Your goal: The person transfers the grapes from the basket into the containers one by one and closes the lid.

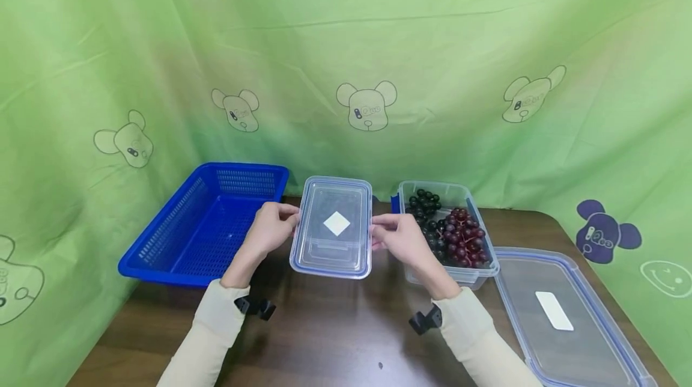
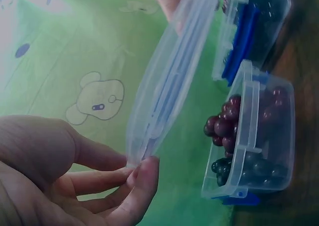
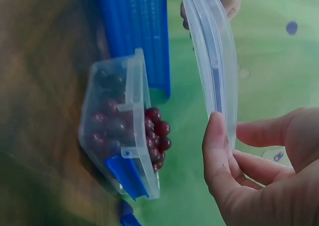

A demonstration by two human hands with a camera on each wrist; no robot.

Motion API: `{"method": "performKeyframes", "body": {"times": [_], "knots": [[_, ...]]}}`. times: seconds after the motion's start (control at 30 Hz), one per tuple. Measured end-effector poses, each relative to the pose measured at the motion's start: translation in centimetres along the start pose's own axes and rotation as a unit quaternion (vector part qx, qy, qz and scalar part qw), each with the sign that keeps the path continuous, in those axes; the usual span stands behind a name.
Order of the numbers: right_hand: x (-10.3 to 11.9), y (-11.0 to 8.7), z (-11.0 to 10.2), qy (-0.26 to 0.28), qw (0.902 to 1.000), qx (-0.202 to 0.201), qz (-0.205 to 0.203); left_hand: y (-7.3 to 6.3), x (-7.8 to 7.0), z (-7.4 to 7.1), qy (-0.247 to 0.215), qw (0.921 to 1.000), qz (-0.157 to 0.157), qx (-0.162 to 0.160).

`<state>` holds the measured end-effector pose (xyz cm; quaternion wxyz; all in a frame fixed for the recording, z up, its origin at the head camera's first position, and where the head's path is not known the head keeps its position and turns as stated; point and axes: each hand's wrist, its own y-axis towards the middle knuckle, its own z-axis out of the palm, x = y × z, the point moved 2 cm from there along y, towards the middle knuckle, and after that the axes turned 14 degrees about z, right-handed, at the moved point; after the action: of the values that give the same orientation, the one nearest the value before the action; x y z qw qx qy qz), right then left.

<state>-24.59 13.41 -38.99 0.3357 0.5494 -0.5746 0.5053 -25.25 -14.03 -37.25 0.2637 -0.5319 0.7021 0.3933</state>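
Both hands hold up a small clear lid (image 1: pixel 316 249) with a bluish seal and a white diamond label. My left hand (image 1: pixel 272 228) pinches its left edge between thumb and fingers; my right hand (image 1: pixel 402 237) pinches the right edge. Below the raised lid, in the left wrist view, stands a small clear container (image 2: pixel 269 161) with blue clips. Dark red grapes (image 2: pixel 224 124) and black grapes (image 2: pixel 222 172) rise above its rim. The right wrist view also shows this container (image 3: pixel 94 106), standing apart from the lid. In the head view the lid hides it.
To the left stands a blue slotted basket (image 1: pixel 216 231). On the right, a larger clear container (image 1: pixel 489 249) holds red grapes (image 1: pixel 462 237) and black grapes (image 1: pixel 424 201). A large clear lid (image 1: pixel 540 351) lies at the table's right edge. A green curtain (image 1: pixel 303 56) hangs behind.
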Motion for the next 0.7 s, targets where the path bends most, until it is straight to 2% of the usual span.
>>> {"method": "performKeyframes", "body": {"times": [0.13,0.27,0.37,0.53,0.7], "knots": [[0.6,1.6,-0.4,0.015,0.9994,-0.027,0.013,1.6,-0.6,0.1,0.007,0.9999,0.009,0.0],[0.7,3.1,-0.5,0.034,0.9978,-0.047,0.032,3.2,-0.5,0.4,-0.008,1.0,-0.003,-0.001],[0.7,4.1,-0.4,0.045,0.9965,-0.054,0.045,4.5,-0.2,0.8,0.004,0.9999,-0.011,0.003],[0.8,5.7,-0.6,0.049,0.994,-0.068,0.07,6.3,0.4,1.7,0.053,0.9982,-0.013,0.024],[1.1,6.8,-0.7,0.05,0.9925,-0.064,0.091,7.4,0.7,2.0,0.073,0.9965,-0.023,0.032]]}}
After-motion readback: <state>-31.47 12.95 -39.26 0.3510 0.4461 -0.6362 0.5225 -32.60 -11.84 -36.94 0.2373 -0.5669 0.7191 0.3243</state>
